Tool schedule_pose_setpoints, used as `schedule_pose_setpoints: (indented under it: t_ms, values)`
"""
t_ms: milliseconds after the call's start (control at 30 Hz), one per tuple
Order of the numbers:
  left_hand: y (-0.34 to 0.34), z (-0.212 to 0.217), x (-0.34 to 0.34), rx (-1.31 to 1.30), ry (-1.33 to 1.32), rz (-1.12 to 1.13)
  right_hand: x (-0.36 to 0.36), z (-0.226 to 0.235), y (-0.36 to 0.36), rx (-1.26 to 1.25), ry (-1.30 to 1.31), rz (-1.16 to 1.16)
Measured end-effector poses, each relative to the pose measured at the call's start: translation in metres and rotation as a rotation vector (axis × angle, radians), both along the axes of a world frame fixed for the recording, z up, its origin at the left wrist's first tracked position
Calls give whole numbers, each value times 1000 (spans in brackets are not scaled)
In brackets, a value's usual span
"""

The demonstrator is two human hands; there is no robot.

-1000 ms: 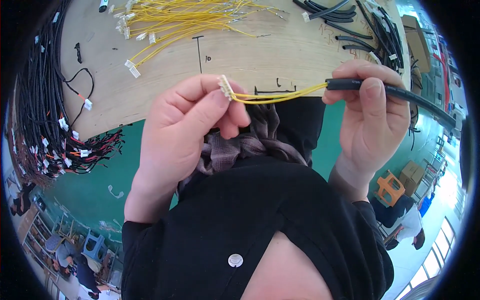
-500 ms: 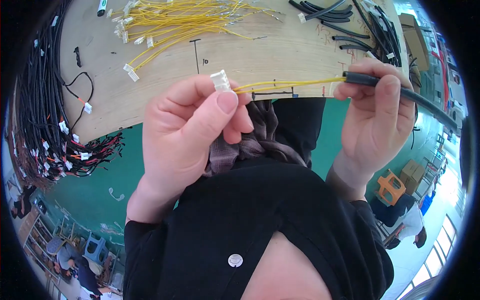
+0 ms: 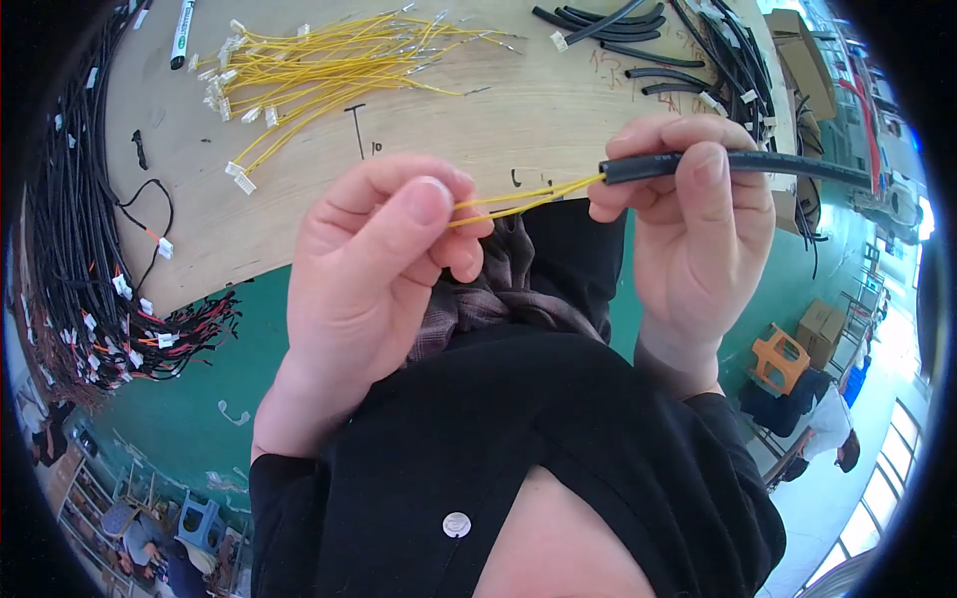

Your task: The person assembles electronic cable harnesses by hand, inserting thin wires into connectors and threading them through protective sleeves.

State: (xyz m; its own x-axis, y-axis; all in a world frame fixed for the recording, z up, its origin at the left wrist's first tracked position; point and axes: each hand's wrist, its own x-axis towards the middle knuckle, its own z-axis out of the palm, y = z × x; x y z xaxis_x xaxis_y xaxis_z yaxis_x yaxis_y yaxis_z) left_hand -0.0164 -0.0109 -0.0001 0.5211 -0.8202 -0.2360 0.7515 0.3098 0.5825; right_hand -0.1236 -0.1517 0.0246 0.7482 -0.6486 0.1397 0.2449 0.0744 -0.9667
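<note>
Between thumb and fingers, my left hand (image 3: pixel 384 254) pinches a pair of yellow wires (image 3: pixel 518 201); the white connector on their end is hidden behind the thumb. The wires run right into the open end of a black tube (image 3: pixel 648 167). My right hand (image 3: pixel 703 224) is closed around this tube near that end, thumb in front. The rest of the tube reaches off to the right. Both hands are raised over the table's near edge, with a short stretch of wire bare between them.
Yellow wires (image 3: pixel 329 70) with white connectors lie loose on the wooden table (image 3: pixel 289 209). Black tube pieces (image 3: pixel 608 25) sit at the back right. A thick bundle of black cables (image 3: pixel 75 219) hangs over the left edge. A marker (image 3: pixel 182 35) lies at the back left.
My right hand and the tube have moved left toward my left hand, shortening the bare wire. The white connector has gone out of sight behind my left thumb. The view has shifted slightly.
</note>
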Motion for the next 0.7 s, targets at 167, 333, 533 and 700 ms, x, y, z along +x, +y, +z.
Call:
schedule_pose_setpoints:
  t_ms: [167, 333, 533, 700]
  values:
    - [-3, 3, -4, 71, 24, -12, -1, -1, 1, -87, 25, -11]
    - [-12, 5, -13, 200, -321, 62, 2, -1, 11, -61, 33, 10]
    - [-26, 13, -14, 199, -198, 110, 4, -4, 13, -66, 0, 23]
    - [-9, 2, -7, 197, -250, -12, 2, -2, 8, -128, 49, -76]
